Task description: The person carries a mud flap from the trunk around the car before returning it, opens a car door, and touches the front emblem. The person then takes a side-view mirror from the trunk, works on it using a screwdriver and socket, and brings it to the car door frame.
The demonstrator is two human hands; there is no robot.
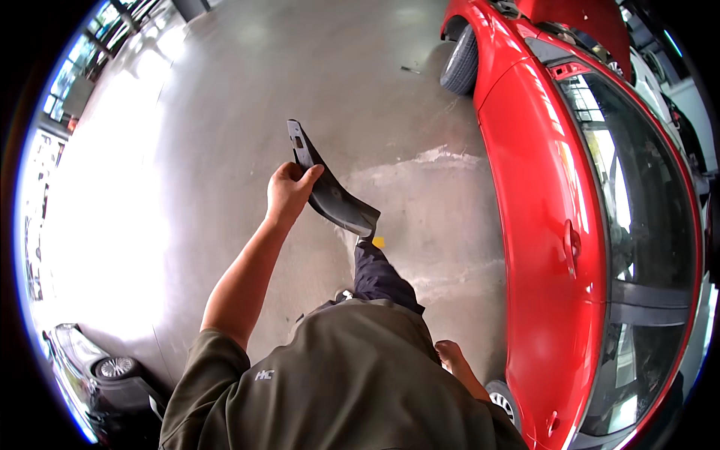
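Plainly enough, the two hands are well apart, and it is the left hand (289, 196) that has the work. It is clamped on the curved dark panel (330, 191), pinching the near-side edge closer to the narrow, slotted end; the thumb lies along the face, while most of the fingers are tucked behind where I can't make them out. From that grip the panel slants down to the right, spreading into a broader end with a pale edge, held up over the floor (225, 112). That broad end covers much of one foot; the dark trouser leg (384, 276) shows just below it, beside a small yellow patch (379, 242).

As for the right hand (450, 354), it hangs low, past the right side of the olive shirt (360, 367), which cuts off part of the arm. Its fingers look curled, but whether they close on anything I can't tell.

To the right of both hands stands a red car (540, 225), its far side bent out of sight at the rim. Beyond the left hand, near the car's front wheel (461, 66), a small object (410, 70) lies on the floor, too tiny to identify. Low and left of the left hand, a dark car (133, 394) is partly lost in the black border, and the floor's far left is washed out by glare.
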